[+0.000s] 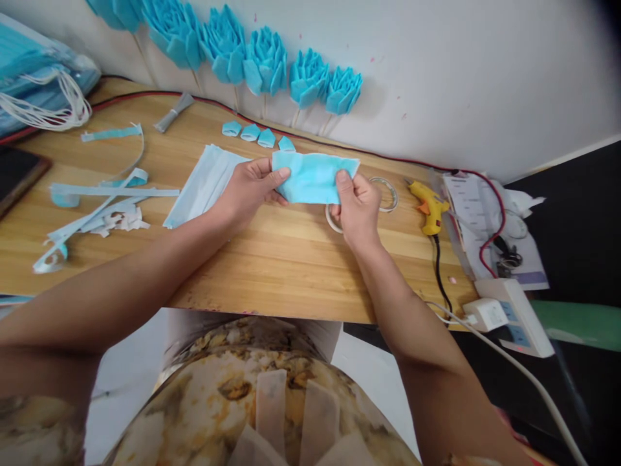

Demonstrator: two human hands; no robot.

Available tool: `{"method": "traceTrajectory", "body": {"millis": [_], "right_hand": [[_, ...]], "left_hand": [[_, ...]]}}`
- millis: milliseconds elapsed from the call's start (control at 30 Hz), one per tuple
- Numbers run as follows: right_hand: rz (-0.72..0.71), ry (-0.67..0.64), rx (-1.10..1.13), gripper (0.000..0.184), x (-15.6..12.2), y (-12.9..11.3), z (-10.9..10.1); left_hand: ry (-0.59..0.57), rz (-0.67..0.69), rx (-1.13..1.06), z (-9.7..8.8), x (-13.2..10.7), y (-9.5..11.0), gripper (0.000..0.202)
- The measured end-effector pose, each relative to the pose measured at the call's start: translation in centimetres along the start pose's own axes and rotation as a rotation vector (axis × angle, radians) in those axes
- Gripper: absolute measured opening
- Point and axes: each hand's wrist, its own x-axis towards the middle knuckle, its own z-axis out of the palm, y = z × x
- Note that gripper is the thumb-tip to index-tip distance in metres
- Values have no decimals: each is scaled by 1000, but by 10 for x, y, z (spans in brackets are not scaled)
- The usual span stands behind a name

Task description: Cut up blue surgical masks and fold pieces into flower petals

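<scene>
Between my two hands a light-blue piece of face-mask fabric (310, 176) is stretched out flat above the table. My left hand (252, 184) pinches its left end, thumb on top. At the other end, my right hand (356, 200) grips the right side with the thumb pressed on the front. Under my left wrist lies a stack of pale-blue mask sheets (201, 184). Several small folded blue petals (250, 133) sit in a row just beyond the fabric. A roll of tape (387, 194) lies behind my right hand, and a second pale ring shows partly beneath it.
Blue fabric roses on sticks (266, 61) lean along the wall. A yellow glue gun (429, 206) lies at right, its cord running to a power strip (517, 317). Cut strips (114, 192), a bundle of thin clear sticks (173, 113) and bagged masks (43, 84) are at left.
</scene>
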Motion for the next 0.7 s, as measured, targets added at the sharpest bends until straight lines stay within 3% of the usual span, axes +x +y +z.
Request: {"method": "traceTrajectory", "body": {"millis": [167,333,533,700], "right_hand": [[-64,-194,-95,56,-5,-5,4],[-17,6,-28,57,0,1,-1],[-87,-188,-67,54,-4,0,2],[8,-13,-29,55,0,1,-1]], "left_hand": [[-14,2,-4,-2,1,-1,27],[-10,29,10,-2,2,-1,26],[-29,16,-8,-2,1,-1,27],[-25,39,-16,-3,1,-1,25]]}}
